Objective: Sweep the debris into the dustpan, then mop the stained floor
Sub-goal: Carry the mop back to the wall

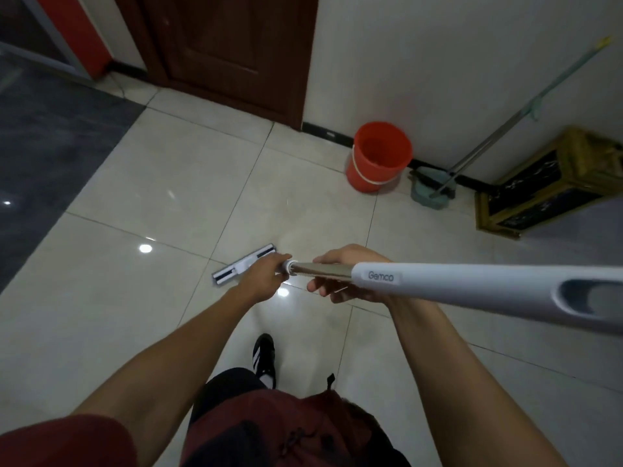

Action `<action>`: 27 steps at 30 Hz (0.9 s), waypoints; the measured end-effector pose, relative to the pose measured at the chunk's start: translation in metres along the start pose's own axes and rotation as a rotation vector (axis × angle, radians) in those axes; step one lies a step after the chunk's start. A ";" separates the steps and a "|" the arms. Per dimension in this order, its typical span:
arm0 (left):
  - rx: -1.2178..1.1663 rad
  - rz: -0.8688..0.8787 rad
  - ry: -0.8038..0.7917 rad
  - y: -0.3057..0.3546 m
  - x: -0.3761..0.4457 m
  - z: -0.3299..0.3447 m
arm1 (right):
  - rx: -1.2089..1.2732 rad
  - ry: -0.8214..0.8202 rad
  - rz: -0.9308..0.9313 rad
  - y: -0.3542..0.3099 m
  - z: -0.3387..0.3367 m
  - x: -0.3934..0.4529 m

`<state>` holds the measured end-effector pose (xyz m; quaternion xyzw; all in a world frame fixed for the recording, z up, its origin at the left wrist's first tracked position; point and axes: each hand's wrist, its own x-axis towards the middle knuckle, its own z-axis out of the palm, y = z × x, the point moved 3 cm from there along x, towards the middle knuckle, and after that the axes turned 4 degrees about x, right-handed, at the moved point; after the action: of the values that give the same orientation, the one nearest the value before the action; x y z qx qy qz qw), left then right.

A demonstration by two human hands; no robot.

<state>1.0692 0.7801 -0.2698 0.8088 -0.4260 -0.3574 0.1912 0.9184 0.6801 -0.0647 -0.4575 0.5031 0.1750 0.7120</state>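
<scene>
Both hands on "Gemco" mop [472,284]

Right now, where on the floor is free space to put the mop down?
Free: the pale tiles between the mop head and the dark door, and the tiles left of it up to the grey floor strip. Crowded: along the wall, with the red bucket, the dustpan and the cabinet.
</scene>
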 end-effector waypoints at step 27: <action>-0.148 -0.109 0.363 0.188 0.245 -0.088 | -0.123 0.404 -0.963 -0.256 -0.187 0.095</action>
<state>1.1242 0.4728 -0.1969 0.8655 -0.3127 -0.2461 0.3042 1.0371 0.3717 -0.0402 -0.7025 0.3518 -0.2346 0.5724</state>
